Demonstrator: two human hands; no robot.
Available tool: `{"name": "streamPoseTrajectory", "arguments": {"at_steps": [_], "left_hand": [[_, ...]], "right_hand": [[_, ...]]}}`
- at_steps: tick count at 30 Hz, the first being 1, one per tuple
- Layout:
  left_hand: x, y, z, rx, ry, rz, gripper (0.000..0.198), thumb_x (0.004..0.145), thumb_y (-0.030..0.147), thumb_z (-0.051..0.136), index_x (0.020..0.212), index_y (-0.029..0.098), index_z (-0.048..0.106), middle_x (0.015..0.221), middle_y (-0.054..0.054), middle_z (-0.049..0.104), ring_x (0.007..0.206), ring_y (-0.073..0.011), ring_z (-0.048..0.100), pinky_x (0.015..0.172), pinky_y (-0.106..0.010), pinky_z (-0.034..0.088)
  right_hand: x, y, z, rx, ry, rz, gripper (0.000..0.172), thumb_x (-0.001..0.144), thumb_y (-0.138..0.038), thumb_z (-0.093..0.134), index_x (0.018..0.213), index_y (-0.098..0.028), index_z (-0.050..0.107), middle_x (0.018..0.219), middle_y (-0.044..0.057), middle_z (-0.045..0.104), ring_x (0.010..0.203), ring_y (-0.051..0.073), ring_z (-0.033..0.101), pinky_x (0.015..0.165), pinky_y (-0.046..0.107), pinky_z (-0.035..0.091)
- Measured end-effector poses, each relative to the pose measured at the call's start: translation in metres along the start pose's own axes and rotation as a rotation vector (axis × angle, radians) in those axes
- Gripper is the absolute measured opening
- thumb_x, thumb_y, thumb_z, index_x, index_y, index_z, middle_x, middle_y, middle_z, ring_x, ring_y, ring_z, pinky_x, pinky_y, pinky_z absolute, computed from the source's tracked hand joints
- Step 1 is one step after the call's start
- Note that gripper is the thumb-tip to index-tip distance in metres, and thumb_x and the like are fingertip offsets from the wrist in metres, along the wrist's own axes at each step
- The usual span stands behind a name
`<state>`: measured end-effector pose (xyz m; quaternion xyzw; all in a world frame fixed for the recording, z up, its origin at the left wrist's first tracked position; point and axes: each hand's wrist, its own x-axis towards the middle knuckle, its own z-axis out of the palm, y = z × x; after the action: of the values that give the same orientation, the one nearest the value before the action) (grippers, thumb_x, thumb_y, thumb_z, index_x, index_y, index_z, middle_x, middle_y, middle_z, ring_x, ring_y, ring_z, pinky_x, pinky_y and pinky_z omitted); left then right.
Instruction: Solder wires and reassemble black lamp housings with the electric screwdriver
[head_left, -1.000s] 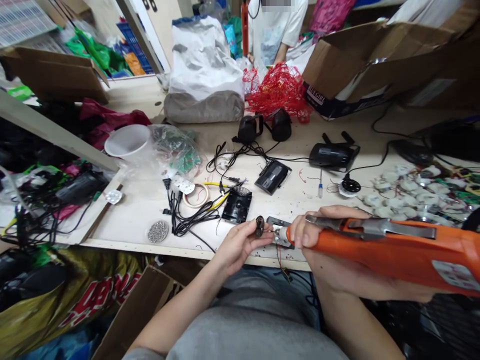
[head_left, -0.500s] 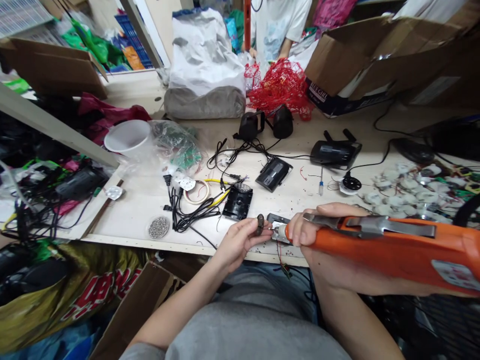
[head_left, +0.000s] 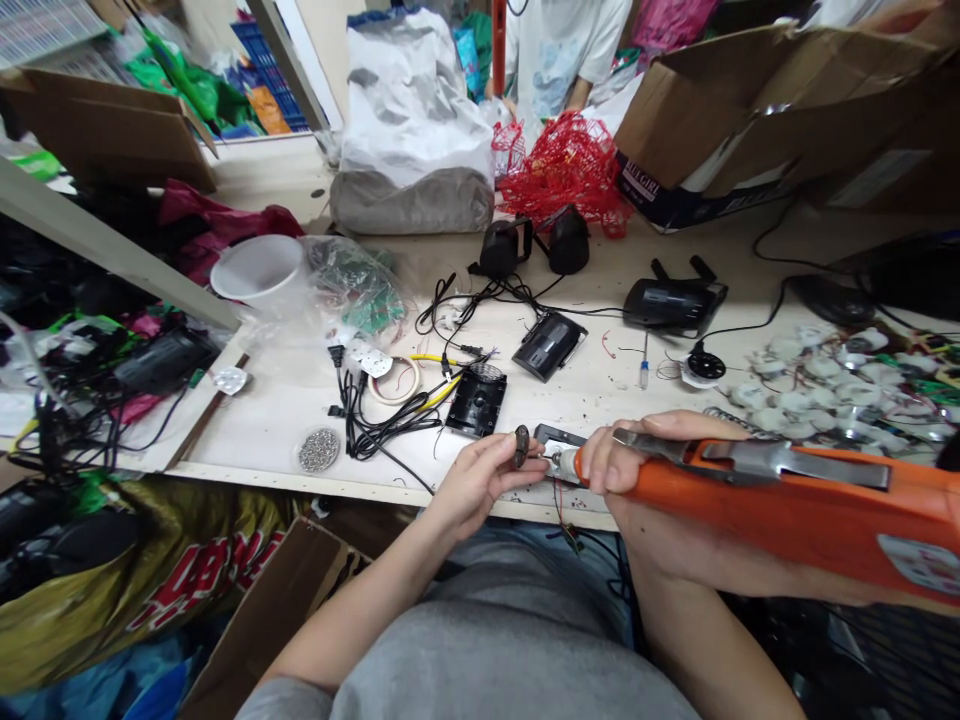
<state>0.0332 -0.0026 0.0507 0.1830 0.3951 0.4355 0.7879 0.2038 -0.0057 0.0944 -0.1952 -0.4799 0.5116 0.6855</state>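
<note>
The left hand (head_left: 474, 487) pinches a small dark part (head_left: 521, 447) between thumb and fingers. The right (head_left: 616, 470) wraps around an orange power tool (head_left: 757, 505), tip near the left.

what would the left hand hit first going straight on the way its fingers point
Probably the tip of the orange power tool in the right hand; whether the left hand touches it is unclear.

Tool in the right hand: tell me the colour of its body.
The body of the tool is orange, best seen in the head view.
</note>
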Motion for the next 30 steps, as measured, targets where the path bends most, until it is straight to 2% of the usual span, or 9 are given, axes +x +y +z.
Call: {"name": "streamPoseTrajectory", "arguments": {"at_steps": [4,9,14,18,22,26,30], "left_hand": [[0.0,0.0,0.002,-0.005,0.029,-0.004,0.051,0.061,0.051,0.093,0.086,0.009,0.078,0.092,-0.013,0.077,0.083,-0.0219,0.074,0.081,-0.032,0.061],[-0.002,0.0,0.004,0.003,0.055,0.005,0.05,0.059,0.05,0.094,0.082,0.009,0.077,0.087,-0.012,0.077,0.081,-0.0222,0.075,0.08,-0.032,0.062],[0.0,-0.002,0.002,-0.04,0.047,-0.022,0.049,0.061,0.049,0.093,0.084,0.008,0.078,0.088,-0.012,0.078,0.079,-0.0214,0.075,0.078,-0.03,0.062],[0.001,-0.004,0.0,-0.064,0.043,-0.039,0.041,0.072,0.044,0.087,0.086,0.006,0.077,0.09,-0.014,0.077,0.079,-0.0215,0.075,0.08,-0.032,0.063],[-0.001,-0.005,-0.001,-0.031,0.036,-0.041,0.037,0.08,0.042,0.081,0.088,0.006,0.075,0.092,-0.015,0.077,0.082,-0.0221,0.075,0.084,-0.035,0.062],[-0.002,-0.004,-0.001,0.027,0.006,-0.01,0.048,0.071,0.051,0.086,0.09,0.008,0.075,0.096,-0.015,0.076,0.086,-0.0242,0.074,0.089,-0.039,0.06],[-0.004,-0.003,0.002,0.122,-0.007,0.038,0.053,0.064,0.055,0.09,0.087,0.01,0.074,0.098,-0.014,0.076,0.091,-0.0261,0.074,0.094,-0.044,0.058]], "right_hand": [[0.0,0.001,-0.002,0.023,-0.021,0.001,0.075,0.08,-0.082,0.055,0.121,-0.022,0.071,0.073,0.007,0.067,0.061,0.023,0.059,0.057,0.041,0.048],[-0.002,-0.002,-0.001,0.015,0.005,0.003,0.082,0.081,-0.086,0.046,0.12,-0.019,0.072,0.075,0.008,0.068,0.063,0.025,0.06,0.06,0.042,0.048],[-0.005,-0.008,0.003,0.031,0.022,0.021,0.062,0.096,-0.069,0.037,0.12,-0.022,0.071,0.072,0.008,0.069,0.064,0.025,0.062,0.06,0.043,0.05],[-0.005,-0.011,0.006,0.025,0.024,0.037,0.061,0.092,-0.072,0.044,0.119,-0.025,0.071,0.071,0.007,0.07,0.063,0.025,0.062,0.059,0.044,0.051],[-0.003,-0.008,0.008,0.014,0.018,0.011,0.052,0.095,-0.062,0.045,0.118,-0.024,0.072,0.07,0.006,0.068,0.061,0.023,0.062,0.056,0.04,0.05],[-0.001,-0.005,0.008,-0.017,-0.028,-0.05,0.049,0.098,-0.057,0.044,0.119,-0.023,0.072,0.07,0.006,0.069,0.059,0.022,0.062,0.055,0.039,0.05],[0.002,-0.007,0.008,-0.056,-0.059,-0.034,0.038,0.1,-0.046,0.047,0.118,-0.024,0.072,0.069,0.005,0.069,0.059,0.021,0.063,0.056,0.037,0.051]]}}
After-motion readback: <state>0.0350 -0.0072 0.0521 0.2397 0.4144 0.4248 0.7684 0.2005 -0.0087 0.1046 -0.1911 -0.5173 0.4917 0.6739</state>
